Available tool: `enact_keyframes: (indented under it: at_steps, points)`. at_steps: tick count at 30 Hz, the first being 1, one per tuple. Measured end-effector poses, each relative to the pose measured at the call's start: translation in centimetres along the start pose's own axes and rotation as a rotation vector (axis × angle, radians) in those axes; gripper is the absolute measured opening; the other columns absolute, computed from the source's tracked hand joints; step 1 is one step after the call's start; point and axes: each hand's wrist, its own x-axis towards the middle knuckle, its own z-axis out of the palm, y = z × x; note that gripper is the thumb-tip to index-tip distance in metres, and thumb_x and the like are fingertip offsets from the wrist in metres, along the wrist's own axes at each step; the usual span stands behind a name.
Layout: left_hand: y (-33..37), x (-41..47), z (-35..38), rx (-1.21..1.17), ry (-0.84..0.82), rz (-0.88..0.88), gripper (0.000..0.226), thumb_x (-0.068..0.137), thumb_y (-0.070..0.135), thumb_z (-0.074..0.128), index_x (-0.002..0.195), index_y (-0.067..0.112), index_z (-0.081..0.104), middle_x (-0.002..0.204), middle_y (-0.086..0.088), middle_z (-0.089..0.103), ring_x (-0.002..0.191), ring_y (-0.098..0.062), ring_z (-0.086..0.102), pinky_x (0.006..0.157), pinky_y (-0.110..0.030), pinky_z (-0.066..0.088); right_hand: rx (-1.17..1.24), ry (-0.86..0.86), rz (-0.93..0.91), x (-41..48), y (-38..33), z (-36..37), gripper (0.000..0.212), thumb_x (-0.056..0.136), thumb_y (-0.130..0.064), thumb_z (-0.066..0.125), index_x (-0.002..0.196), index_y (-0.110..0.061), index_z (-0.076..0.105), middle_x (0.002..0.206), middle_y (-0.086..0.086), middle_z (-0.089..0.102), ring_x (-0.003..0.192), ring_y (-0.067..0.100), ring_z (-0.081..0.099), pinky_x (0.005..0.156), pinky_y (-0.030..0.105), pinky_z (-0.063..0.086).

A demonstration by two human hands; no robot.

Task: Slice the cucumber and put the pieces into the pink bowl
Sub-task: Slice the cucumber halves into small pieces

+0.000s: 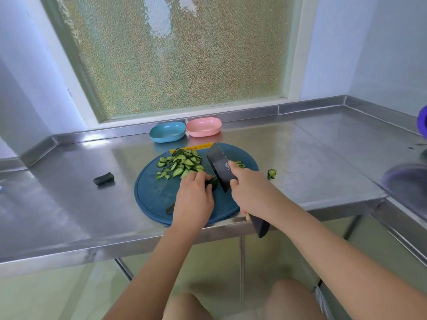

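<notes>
A round blue cutting board (154, 197) lies on the steel counter. On its far half sits a pile of cucumber slices (182, 163). My left hand (193, 199) curls over the remaining dark cucumber piece (213, 182) and holds it down. My right hand (250, 192) grips the handle of a black cleaver (218, 166), whose blade stands on the board right next to the cucumber's cut end. The empty pink bowl (203, 127) stands behind the board by the window.
A blue bowl (167, 132) sits left of the pink one. A cucumber end (104, 178) lies on the counter to the left, a stray slice (272, 173) to the right. A yellow strip (196, 147) peeks out behind the board. Purple objects (406, 181) sit far right.
</notes>
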Motion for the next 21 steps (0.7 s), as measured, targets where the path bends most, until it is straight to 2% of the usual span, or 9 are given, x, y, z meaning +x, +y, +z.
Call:
enact_keyframes:
  at_steps: [3, 6, 8, 12, 17, 21]
  points:
    - [0.1, 0.0, -0.1, -0.002, 0.000, 0.006, 0.020, 0.092, 0.013, 0.051, 0.110, 0.010, 0.060, 0.106, -0.008, 0.056, 0.102, -0.023, 0.048, 0.081, -0.030, 0.039, -0.045, 0.000, 0.018, 0.2, -0.3, 0.0, 0.060, 0.099, -0.009, 0.034, 0.154, -0.022, 0.012, 0.092, 0.011, 0.054, 0.064, 0.016, 0.049, 0.053, 0.027, 0.043]
    - [0.0, 0.0, -0.1, -0.013, -0.002, 0.006, 0.021, 0.091, 0.012, 0.052, 0.110, 0.009, 0.061, 0.106, -0.008, 0.056, 0.102, -0.024, 0.048, 0.080, -0.031, 0.040, -0.036, -0.016, 0.031, -0.1, -0.7, 1.1, 0.062, 0.099, -0.010, 0.037, 0.154, -0.023, 0.010, 0.095, 0.011, 0.054, 0.072, 0.023, 0.056, 0.068, 0.036, 0.056]
    - [0.0, -0.1, 0.0, -0.025, 0.000, 0.008, 0.021, 0.090, 0.011, 0.052, 0.109, 0.009, 0.061, 0.105, -0.009, 0.056, 0.101, -0.024, 0.049, 0.078, -0.031, 0.041, -0.037, 0.011, 0.037, -0.4, -0.6, 2.0, 0.064, 0.099, -0.012, 0.037, 0.154, -0.024, 0.008, 0.097, 0.013, 0.056, 0.073, 0.024, 0.056, 0.073, 0.039, 0.057]
    - [0.0, -0.4, -0.1, -0.048, 0.021, 0.013, 0.022, 0.091, 0.009, 0.049, 0.110, 0.008, 0.061, 0.104, -0.009, 0.055, 0.100, -0.024, 0.048, 0.076, -0.029, 0.039, 0.010, 0.005, 0.083, -0.3, -0.1, 1.7, 0.061, 0.100, -0.015, 0.034, 0.153, -0.031, 0.008, 0.104, 0.016, 0.060, 0.066, 0.024, 0.060, 0.064, 0.036, 0.058]
    - [0.0, -0.4, -0.1, -0.044, 0.034, -0.005, 0.022, 0.092, 0.010, 0.047, 0.110, 0.009, 0.060, 0.105, -0.008, 0.053, 0.101, -0.022, 0.045, 0.076, -0.028, 0.038, 0.041, 0.061, 0.046, -0.8, 0.4, 1.0, 0.056, 0.102, -0.019, 0.031, 0.153, -0.030, 0.012, 0.103, 0.009, 0.060, 0.064, 0.017, 0.057, 0.069, 0.035, 0.056]
    - [0.0, -0.3, -0.2, -0.061, 0.034, 0.006, 0.021, 0.091, 0.009, 0.049, 0.108, 0.009, 0.060, 0.103, -0.008, 0.054, 0.099, -0.023, 0.046, 0.078, -0.030, 0.041, 0.064, 0.095, 0.007, -0.8, 0.2, 0.4, 0.055, 0.102, -0.019, 0.030, 0.153, -0.030, 0.013, 0.086, 0.004, 0.058, 0.056, 0.012, 0.054, 0.048, 0.020, 0.044]
